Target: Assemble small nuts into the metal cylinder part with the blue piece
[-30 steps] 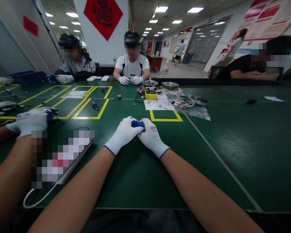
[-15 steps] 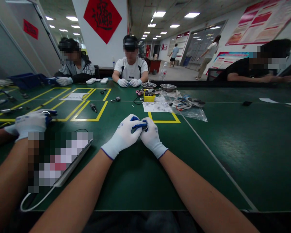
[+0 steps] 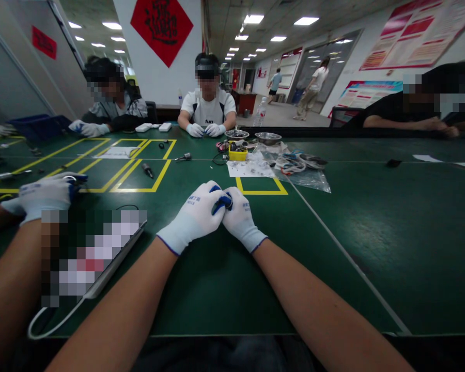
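A: What's just changed?
B: The white-gloved left hand (image 3: 196,209) has rolled a little, showing more print on its back, and its blue-coated fingertips have curled in. Half a second ago, a small dark round part (image 3: 229,203) showed clearly between the hands; now it's mostly hidden.
A: And the white-gloved right hand (image 3: 240,214)?
B: Closed around the far side, it seems; both appear to grip the part, at 12 o'clock from the wearer, over the green table (image 3: 225,289).
A: Meaning?
B: I'd judge it's still being handled, not set down. The dark cylindrical metal piece (image 3: 148,170), at 10 o'clock from the hands, lies untouched.
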`<state>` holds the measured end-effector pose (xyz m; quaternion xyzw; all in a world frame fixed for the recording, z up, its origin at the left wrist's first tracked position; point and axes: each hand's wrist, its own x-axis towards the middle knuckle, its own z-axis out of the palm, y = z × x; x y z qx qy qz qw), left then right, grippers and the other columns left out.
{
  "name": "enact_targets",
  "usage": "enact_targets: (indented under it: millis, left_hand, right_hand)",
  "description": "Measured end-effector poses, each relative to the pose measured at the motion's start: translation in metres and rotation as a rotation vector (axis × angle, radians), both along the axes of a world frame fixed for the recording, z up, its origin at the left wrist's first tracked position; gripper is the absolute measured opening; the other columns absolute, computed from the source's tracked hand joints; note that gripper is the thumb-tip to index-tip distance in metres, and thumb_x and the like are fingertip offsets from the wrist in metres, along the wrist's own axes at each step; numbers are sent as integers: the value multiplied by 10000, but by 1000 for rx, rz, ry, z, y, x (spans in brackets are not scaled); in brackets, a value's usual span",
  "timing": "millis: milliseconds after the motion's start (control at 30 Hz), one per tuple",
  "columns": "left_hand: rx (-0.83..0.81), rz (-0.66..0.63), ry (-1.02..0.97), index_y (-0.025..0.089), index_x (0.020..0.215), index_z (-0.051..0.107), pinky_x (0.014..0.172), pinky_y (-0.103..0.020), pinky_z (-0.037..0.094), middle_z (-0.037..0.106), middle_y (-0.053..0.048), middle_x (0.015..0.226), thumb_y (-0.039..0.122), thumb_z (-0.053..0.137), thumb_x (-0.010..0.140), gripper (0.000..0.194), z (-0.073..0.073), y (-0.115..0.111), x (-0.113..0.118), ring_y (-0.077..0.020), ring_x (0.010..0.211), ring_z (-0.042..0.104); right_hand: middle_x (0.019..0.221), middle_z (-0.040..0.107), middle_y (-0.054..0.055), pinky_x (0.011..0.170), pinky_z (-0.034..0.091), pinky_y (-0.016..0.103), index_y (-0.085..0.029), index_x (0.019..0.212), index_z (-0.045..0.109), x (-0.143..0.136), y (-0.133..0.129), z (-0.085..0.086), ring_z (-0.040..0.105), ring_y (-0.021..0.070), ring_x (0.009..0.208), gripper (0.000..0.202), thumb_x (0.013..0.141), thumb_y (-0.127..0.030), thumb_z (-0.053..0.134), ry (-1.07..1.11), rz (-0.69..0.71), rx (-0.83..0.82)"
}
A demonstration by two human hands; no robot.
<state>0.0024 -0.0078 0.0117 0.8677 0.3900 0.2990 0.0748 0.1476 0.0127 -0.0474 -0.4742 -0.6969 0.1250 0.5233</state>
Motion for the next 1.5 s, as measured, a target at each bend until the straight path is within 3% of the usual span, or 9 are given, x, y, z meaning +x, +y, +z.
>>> enact_targets:
  millis: [267, 667, 967, 1500]
  left_hand:
    - [-50, 31, 32, 187, 918, 668, 947, -454, 553, 614, -102, 1051, 146, 577, 890, 103, -4, 3, 1, -277, 1021, 604]
    - [-104, 38, -46, 208, 1028, 793, 982, -431, 551, 655, -80, 1054, 199, 588, 939, 224, -3, 2, 4, -261, 1053, 641]
    - [-75, 86, 88, 160, 1025, 729, 976, -463, 555, 627, -131, 1116, 167, 547, 930, 206, -2, -1, 8, -295, 1072, 616]
    - [-148, 101, -4, 202, 894, 649, 943, -448, 564, 606, -87, 1017, 148, 535, 888, 126, -7, 3, 10, -262, 990, 615]
  right_hand:
    - [822, 581, 24, 721, 454, 326, -250, 786, 491, -1, -2, 0, 549, 204, 756, 103, 752, -169, 545, -55, 11, -22]
    - [827, 626, 30, 733, 483, 335, -246, 810, 532, 1, 3, 0, 588, 217, 780, 96, 754, -172, 559, 45, -59, -72]
    - [819, 612, 33, 724, 457, 330, -245, 786, 519, 1, 1, -1, 580, 215, 774, 71, 776, -177, 533, -26, -51, -67]
    - [812, 595, 24, 714, 447, 321, -243, 764, 504, 2, -2, 2, 539, 198, 744, 79, 806, -198, 554, -76, -29, -85]
